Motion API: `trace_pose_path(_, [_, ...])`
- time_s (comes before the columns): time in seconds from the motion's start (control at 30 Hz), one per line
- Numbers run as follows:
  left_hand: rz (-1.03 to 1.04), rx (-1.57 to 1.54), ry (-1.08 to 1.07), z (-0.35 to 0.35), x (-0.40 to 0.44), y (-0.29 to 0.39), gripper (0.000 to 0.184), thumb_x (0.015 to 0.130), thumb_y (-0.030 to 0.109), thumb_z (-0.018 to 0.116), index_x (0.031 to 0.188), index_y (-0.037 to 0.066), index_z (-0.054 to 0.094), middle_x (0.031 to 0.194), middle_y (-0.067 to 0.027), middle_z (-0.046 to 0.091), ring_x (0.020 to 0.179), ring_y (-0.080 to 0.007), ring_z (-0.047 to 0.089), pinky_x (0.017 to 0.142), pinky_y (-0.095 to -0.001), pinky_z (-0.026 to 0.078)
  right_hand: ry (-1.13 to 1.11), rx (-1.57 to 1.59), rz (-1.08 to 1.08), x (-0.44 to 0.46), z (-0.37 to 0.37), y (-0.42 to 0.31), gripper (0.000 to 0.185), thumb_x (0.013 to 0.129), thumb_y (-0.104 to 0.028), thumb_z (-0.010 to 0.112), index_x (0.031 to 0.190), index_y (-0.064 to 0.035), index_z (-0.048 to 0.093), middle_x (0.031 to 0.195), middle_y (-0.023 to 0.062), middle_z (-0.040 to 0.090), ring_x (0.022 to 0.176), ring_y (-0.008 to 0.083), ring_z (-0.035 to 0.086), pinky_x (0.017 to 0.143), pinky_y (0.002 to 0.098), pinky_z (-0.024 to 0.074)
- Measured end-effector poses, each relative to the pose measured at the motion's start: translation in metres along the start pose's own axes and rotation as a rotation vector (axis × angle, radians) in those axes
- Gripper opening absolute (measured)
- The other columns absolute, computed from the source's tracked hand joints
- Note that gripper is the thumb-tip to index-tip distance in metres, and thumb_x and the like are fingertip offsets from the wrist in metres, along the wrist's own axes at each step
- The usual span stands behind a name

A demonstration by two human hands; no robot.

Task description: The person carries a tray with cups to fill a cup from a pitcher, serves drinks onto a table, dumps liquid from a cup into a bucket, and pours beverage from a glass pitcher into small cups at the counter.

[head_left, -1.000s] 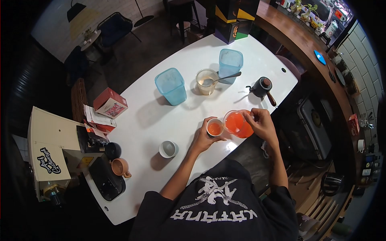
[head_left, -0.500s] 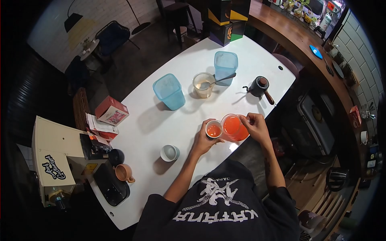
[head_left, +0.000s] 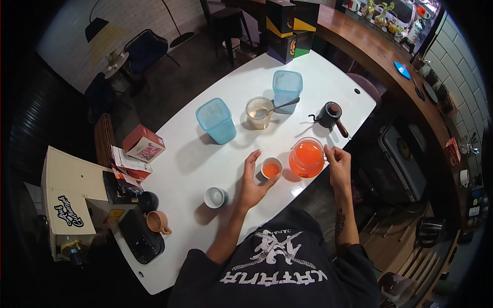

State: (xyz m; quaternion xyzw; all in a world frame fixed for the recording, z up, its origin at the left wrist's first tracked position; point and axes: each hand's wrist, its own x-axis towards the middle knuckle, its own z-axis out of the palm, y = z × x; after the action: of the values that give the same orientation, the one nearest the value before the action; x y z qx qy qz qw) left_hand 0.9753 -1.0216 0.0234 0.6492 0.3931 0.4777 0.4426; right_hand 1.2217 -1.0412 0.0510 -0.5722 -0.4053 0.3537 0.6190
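My right hand (head_left: pixel 339 165) grips the handle of a round glass pitcher (head_left: pixel 307 158) with orange-red liquid in it, held near the table's front edge. Beside it stands a small paper cup (head_left: pixel 271 168) with some of the same liquid inside. My left hand (head_left: pixel 253 180) is open around the cup's left side, thumb and fingers spread; whether the thumb touches the rim I cannot tell. A second pale cup (head_left: pixel 215 197) is to the left of that hand.
Beyond my hands on the white table (head_left: pixel 179 177) are two blue plastic containers (head_left: pixel 216 121), a clear tub (head_left: pixel 259 114) with a spoon (head_left: pixel 281 106), and a dark long-handled pot (head_left: pixel 329 115). At left are a pink box (head_left: pixel 145 143), a brown mug (head_left: pixel 158 222) and a cream machine (head_left: pixel 69 200).
The pitcher has come upright from its tilt over the cup and moved slightly right. My left hand's fingers have loosened from around the cup.
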Motion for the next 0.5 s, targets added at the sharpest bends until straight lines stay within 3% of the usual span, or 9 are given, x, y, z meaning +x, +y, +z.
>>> trace_pose_path(0.07, [-0.073,-0.082,-0.012,-0.024,-0.004,0.040,0.071,0.076,0.004,0.072,0.134,0.000,0.031,0.133,-0.0155,0.042,0.132,-0.0264,0.035,0.111,-0.0396,0.025,0.025,0.032,-0.001,0.001,-0.007,-0.008,0.032,0.091,-0.019,0.062,0.064,-0.0023,0.056,0.064,-0.0033,0.054,0.062,0.0022,0.044,0.059,0.0209,0.0349])
trace_pose_path(0.13, [-0.069,-0.064,-0.121,-0.060,-0.010,0.066,0.067,0.077,0.000,0.069,0.133,-0.001,0.032,0.133,-0.0158,0.043,0.131,-0.0261,0.036,0.111,-0.0392,0.025,0.045,0.052,-0.006,0.002,-0.015,-0.012,0.032,0.091,-0.018,0.061,0.064,-0.0022,0.056,0.064,-0.0036,0.054,0.062,0.0021,0.044,0.059,0.0208,0.0346])
trace_pose_path(0.23, [-0.116,0.367,-0.168,-0.116,-0.017,0.086,0.074,0.070,0.011,0.078,0.131,0.002,0.039,0.133,-0.0164,0.045,0.130,-0.0253,0.039,0.110,-0.0380,0.028,0.085,0.070,-0.031,0.002,-0.015,-0.022,0.032,0.091,-0.018,0.060,0.064,-0.0021,0.056,0.064,-0.0045,0.053,0.062,0.0020,0.042,0.058,0.0203,0.0333])
trace_pose_path(0.37, [-0.147,0.515,-0.079,-0.155,-0.041,0.059,0.086,0.061,0.022,0.086,0.132,0.004,0.042,0.128,-0.0161,0.051,0.121,-0.0303,0.048,0.105,-0.0389,0.035,0.131,0.144,-0.059,0.003,-0.018,-0.023,0.032,0.092,-0.018,0.060,0.063,-0.0029,0.055,0.062,-0.0048,0.051,0.060,0.0022,0.040,0.057,0.0203,0.0317])
trace_pose_path(0.43, [-0.208,0.618,-0.144,-0.158,-0.055,0.048,0.099,0.055,0.026,0.089,0.136,0.005,0.036,0.128,-0.0170,0.051,0.121,-0.0319,0.048,0.104,-0.0392,0.036,0.086,0.132,-0.070,0.005,-0.022,-0.025,0.028,0.094,-0.017,0.057,0.068,-0.0042,0.055,0.066,-0.0028,0.054,0.059,0.0022,0.048,0.057,0.0195,0.0389])
trace_pose_path(0.47, [-0.220,0.612,-0.175,-0.159,-0.062,0.037,0.106,0.054,0.028,0.089,0.140,0.006,0.031,0.128,-0.0177,0.050,0.121,-0.0317,0.048,0.104,-0.0396,0.036,0.143,0.157,-0.060,0.003,-0.016,-0.030,0.035,0.092,-0.018,0.060,0.061,-0.0037,0.053,0.061,-0.0045,0.051,0.058,0.0023,0.039,0.056,0.0205,0.0308])
trace_pose_path(0.5, [-0.220,0.610,-0.169,-0.157,-0.065,0.031,0.106,0.054,0.028,0.089,0.140,0.006,0.031,0.128,-0.0177,0.050,0.121,-0.0317,0.048,0.104,-0.0396,0.036,0.138,0.156,-0.062,0.003,-0.016,-0.030,0.035,0.092,-0.018,0.060,0.061,-0.0037,0.053,0.061,-0.0045,0.051,0.058,0.0023,0.039,0.056,0.0205,0.0308])
